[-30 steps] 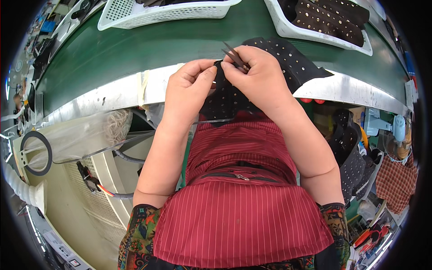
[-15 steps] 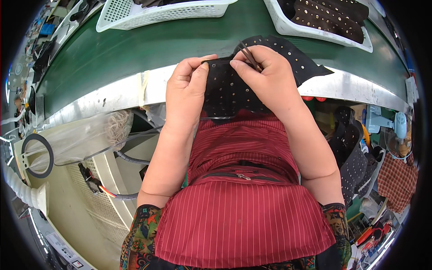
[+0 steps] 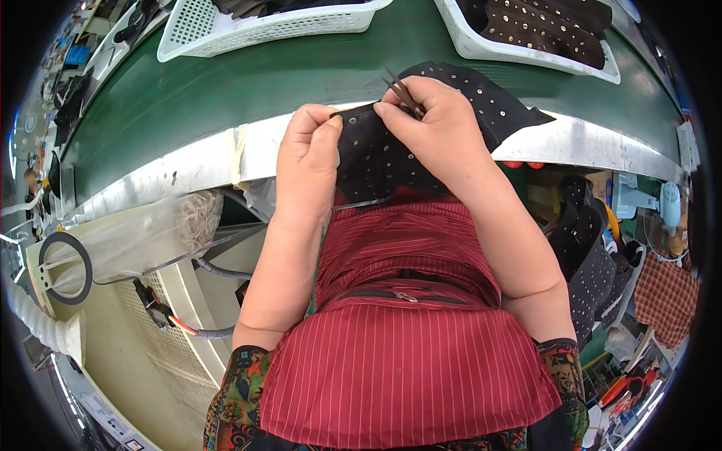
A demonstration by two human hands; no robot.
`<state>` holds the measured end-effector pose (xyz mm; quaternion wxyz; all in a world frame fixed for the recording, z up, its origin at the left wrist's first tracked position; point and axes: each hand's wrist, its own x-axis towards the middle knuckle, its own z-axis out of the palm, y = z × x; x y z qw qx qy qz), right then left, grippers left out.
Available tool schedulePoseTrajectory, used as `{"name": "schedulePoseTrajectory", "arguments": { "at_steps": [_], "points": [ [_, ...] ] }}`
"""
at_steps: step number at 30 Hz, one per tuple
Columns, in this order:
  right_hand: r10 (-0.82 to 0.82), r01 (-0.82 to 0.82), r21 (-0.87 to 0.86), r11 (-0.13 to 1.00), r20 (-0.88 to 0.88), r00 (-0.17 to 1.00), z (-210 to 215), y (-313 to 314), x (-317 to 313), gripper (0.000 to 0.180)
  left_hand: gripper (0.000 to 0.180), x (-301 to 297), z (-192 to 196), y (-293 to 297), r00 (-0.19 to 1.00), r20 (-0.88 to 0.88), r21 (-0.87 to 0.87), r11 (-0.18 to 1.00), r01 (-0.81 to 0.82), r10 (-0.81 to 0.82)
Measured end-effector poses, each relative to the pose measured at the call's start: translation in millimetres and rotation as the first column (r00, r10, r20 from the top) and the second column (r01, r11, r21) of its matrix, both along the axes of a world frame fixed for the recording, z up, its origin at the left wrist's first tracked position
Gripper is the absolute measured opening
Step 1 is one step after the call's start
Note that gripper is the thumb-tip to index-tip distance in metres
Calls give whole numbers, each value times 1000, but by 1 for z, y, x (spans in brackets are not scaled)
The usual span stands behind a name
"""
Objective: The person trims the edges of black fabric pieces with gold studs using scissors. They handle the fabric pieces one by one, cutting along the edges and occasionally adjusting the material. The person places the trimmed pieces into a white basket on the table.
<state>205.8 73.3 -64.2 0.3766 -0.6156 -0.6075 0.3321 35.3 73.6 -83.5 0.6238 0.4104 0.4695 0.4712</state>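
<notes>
A piece of black fabric (image 3: 368, 154) dotted with small shiny metallic spots hangs from my hands over the table's metal front edge. My left hand (image 3: 312, 146) pinches its upper left corner between thumb and fingers. Along the same top edge, my right hand (image 3: 440, 120) pinches with thumb and forefinger. Tucked in that right hand is a dark two-pronged tool (image 3: 403, 94), like tweezers or thread snips, with its tips up and to the left. Behind the right hand, the wider part of the fabric spreads over the tabletop, and its lower part reaches my red striped apron (image 3: 406, 361).
On the green tabletop (image 3: 286, 79) stand two white plastic baskets, the left basket (image 3: 278, 31) with dark fabric, the right basket (image 3: 526, 60) with dotted brown pieces. A clear plastic bag (image 3: 143, 233) and a black ring (image 3: 65, 267) are at the left. More dotted fabric (image 3: 583, 255) hangs at the right.
Both hands have shifted slightly left, the left one also a little down. The fabric's top edge now slopes down to the left. The two-pronged tool has moved left with my right hand.
</notes>
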Motion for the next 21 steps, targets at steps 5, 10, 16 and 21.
{"name": "schedulePoseTrajectory", "arguments": {
  "at_steps": [5,10,16,21],
  "points": [
    [47,-49,32,998,57,997,-8,-1,-4,21,15,-3,5,7,995,66,11,997,80,-81],
    [89,-91,11,996,108,990,-11,-2,-8,20,31,-4,15,14,907,-374,65,970,233,-193],
    [119,-121,11,993,114,986,-8,0,0,21,23,-15,5,19,911,-412,164,981,102,-25],
    [84,-85,13,996,89,993,-8,2,7,21,20,-21,-10,16,989,-144,98,995,-2,17]
  ]
}}
